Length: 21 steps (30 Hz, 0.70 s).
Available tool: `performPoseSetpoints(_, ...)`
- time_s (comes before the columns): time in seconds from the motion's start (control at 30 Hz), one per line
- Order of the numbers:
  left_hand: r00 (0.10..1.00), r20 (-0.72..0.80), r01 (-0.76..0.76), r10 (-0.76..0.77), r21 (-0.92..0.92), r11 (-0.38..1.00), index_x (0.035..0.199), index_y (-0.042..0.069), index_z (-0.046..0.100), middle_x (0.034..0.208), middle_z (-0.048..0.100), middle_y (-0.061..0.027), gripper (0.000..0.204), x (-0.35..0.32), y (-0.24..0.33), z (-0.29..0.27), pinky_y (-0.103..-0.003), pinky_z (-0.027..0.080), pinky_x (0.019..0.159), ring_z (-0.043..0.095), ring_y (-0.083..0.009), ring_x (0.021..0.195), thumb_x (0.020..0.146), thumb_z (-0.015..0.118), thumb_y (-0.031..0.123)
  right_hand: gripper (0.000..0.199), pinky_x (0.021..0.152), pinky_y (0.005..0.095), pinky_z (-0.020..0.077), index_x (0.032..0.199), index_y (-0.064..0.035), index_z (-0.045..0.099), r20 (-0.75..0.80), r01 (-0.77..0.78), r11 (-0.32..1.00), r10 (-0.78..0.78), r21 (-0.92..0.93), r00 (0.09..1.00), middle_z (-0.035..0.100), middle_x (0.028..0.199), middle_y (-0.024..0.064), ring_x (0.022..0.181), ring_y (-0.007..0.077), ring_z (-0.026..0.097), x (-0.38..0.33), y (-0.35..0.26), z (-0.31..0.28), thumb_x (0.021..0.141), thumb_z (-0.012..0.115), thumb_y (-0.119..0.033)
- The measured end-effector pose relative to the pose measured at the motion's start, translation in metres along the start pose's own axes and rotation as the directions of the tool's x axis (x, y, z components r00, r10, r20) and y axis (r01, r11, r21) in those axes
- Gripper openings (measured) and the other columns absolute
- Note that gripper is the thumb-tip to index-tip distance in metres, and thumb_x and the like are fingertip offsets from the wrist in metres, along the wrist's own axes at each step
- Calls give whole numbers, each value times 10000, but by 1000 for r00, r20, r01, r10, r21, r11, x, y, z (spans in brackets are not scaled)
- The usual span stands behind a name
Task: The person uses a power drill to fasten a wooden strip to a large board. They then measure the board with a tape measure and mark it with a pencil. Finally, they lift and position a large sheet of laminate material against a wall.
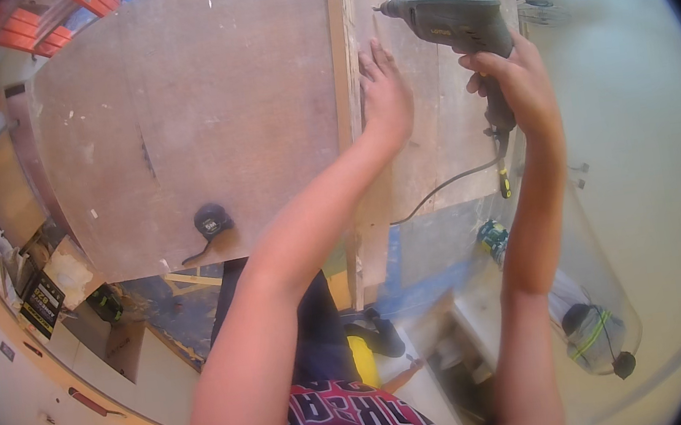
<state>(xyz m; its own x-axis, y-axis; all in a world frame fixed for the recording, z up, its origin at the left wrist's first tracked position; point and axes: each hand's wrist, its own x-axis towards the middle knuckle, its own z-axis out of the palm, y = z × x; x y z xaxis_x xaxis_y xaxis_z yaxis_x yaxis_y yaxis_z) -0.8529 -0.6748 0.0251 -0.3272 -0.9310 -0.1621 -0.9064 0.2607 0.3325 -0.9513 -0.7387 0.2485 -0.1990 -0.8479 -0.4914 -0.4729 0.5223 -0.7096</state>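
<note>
A dark grey corded drill [453, 18] is in my right hand [518, 80], whose fingers are wrapped round its handle. Its chuck and thin bit point left, over a pale wooden panel [433, 137]. My left hand [386, 96] lies with fingers stretched out against an upright wooden strip [344, 68], just below the bit. Whether the bit touches the wood I cannot tell. A large brownish board [199, 102] spreads left of the strip. On its near part sits a black tape measure [211, 221]. The drill's black cord [448, 191] runs down and left from the handle.
An orange ladder [50, 31] stands at the far left. A yellow-and-black screwdriver [505, 179] is below the drill handle. Further down are a green power tool [492, 238] and a grey bag [592, 334]. A cluttered white cabinet [90, 388] lines the lower left.
</note>
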Motion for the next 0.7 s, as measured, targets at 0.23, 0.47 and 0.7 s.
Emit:
performPoseSetpoints(0.23,997,-66,-52,52,0,999,1559,-179,416,1693,312,-394,791,5,-5,13,-675,393,1218,313,-659,1540,900,737,117,367,641,319,538,1206,33,673,-27,11,1000,-11,2,1000,729,896,89,662,171,697,0,7,-12,866,740,-88)
performPoseSetpoints(0.47,993,-66,-100,99,3,995,1557,-205,390,1674,327,-414,1137,4,-15,9,-651,396,1229,334,-670,1524,693,966,259,366,670,313,522,1213,24,656,13,-10,1000,10,-11,1000,707,908,82,703,175,676,8,3,-11,876,735,-93)
performPoseSetpoints(0.7,992,-47,-117,118,30,993,1556,-210,391,1659,353,-422,1202,3,-13,5,-640,397,1234,342,-676,1516,653,982,319,331,593,310,533,1157,43,667,1,-14,998,14,-57,1000,728,877,97,634,170,696,12,-1,-8,859,733,-84)
